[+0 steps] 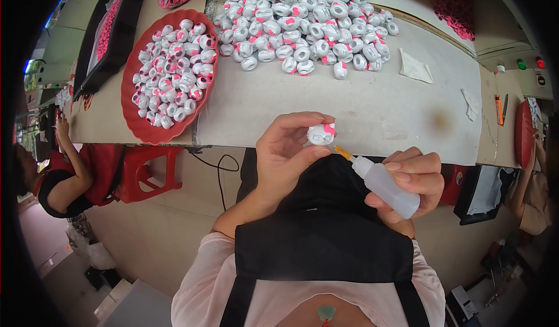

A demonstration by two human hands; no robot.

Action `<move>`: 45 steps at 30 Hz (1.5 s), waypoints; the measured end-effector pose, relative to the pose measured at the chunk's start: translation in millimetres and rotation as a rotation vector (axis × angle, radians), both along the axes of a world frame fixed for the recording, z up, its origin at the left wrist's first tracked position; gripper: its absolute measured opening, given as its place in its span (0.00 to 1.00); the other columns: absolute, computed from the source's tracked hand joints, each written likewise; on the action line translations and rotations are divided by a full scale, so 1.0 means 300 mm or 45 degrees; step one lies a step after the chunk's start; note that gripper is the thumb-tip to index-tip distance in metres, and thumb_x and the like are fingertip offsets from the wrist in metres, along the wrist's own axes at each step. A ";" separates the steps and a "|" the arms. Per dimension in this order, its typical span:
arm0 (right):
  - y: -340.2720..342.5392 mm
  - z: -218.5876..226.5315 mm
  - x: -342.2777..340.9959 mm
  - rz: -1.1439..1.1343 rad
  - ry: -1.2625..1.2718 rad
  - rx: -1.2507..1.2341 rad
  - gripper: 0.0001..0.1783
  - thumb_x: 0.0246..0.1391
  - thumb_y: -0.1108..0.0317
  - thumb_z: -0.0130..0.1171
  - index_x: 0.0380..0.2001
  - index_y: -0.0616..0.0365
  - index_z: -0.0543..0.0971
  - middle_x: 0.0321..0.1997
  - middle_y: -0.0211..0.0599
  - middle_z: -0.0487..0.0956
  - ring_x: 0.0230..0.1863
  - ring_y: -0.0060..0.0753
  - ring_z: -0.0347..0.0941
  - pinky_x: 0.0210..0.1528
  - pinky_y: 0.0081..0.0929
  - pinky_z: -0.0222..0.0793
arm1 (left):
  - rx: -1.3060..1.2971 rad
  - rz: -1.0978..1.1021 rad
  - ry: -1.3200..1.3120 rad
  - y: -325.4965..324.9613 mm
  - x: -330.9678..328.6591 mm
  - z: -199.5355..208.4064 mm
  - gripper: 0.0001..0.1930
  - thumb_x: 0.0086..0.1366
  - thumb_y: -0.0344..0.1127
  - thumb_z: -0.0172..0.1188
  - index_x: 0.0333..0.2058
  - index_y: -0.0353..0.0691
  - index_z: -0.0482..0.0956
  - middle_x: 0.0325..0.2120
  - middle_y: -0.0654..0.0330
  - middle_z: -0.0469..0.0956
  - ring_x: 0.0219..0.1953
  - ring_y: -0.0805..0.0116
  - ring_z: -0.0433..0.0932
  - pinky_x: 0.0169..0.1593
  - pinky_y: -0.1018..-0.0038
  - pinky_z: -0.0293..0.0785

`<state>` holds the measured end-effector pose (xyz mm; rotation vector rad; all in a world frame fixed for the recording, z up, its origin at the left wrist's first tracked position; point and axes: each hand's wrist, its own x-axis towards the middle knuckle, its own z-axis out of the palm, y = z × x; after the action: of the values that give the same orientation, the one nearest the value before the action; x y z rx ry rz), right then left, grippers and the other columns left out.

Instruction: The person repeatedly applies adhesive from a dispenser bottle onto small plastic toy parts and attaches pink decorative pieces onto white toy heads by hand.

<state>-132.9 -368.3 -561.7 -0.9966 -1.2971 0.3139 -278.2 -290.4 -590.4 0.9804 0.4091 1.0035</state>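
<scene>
Between the thumb and fingers of my left hand [285, 152] is a small white cat-head figurine [319, 135] with a pink bow at its top right. It is held up in front of the table edge. My right hand [416, 178] grips a translucent white squeeze bottle [387, 186], tilted so its orange-tipped nozzle [343, 152] points up and left. The tip sits right beside the lower edge of the figurine; whether the two touch, I cannot tell.
Many similar white and pink heads lie in a heap [303, 24] on the far table. More fill a red scalloped tray [129, 94] at left, beside a black bin [96, 48]. A white cloth [414, 66] lies at right. People sit at both sides, near a red stool [152, 173].
</scene>
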 end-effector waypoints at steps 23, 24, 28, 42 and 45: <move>0.024 -0.004 0.052 0.016 0.076 -0.053 0.23 0.26 0.74 0.68 0.30 0.58 0.69 0.31 0.39 0.68 0.26 0.26 0.67 0.27 0.18 0.65 | 0.190 0.076 0.290 0.024 -0.008 0.022 0.19 0.47 0.18 0.54 0.41 0.31 0.68 0.39 0.51 0.70 0.43 0.65 0.68 0.47 0.74 0.63; 0.035 -0.009 0.067 0.002 0.197 -0.065 0.22 0.27 0.74 0.68 0.30 0.58 0.69 0.32 0.40 0.68 0.28 0.25 0.67 0.28 0.18 0.65 | 0.084 0.093 0.278 0.026 -0.019 0.018 0.19 0.47 0.17 0.53 0.42 0.31 0.68 0.39 0.51 0.70 0.44 0.65 0.68 0.47 0.74 0.62; 0.159 0.030 0.191 -0.058 0.282 -0.465 0.12 0.39 0.76 0.55 0.28 0.61 0.64 0.31 0.39 0.66 0.31 0.29 0.67 0.30 0.23 0.67 | -0.058 0.107 0.104 0.057 -0.047 0.001 0.20 0.47 0.17 0.53 0.42 0.31 0.65 0.39 0.50 0.69 0.41 0.67 0.69 0.45 0.74 0.67; 0.772 -0.124 0.615 -0.353 -1.126 -0.762 0.15 0.40 0.63 0.56 0.33 0.58 0.73 0.32 0.47 0.73 0.30 0.51 0.69 0.33 0.34 0.64 | -0.119 0.088 0.144 0.067 -0.041 -0.001 0.17 0.48 0.18 0.53 0.39 0.32 0.65 0.39 0.51 0.69 0.40 0.68 0.69 0.44 0.72 0.68; 0.754 -0.109 0.588 -0.444 -1.165 -0.727 0.13 0.40 0.68 0.54 0.34 0.57 0.73 0.27 0.42 0.75 0.30 0.40 0.72 0.34 0.32 0.67 | -0.116 0.078 0.141 0.065 -0.039 -0.003 0.17 0.48 0.17 0.52 0.39 0.32 0.65 0.39 0.51 0.69 0.41 0.68 0.69 0.44 0.72 0.68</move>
<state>43.6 -142.3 -594.3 -1.9649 -1.8433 -0.0814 -289.9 -270.7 -591.2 0.9480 0.5749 0.9798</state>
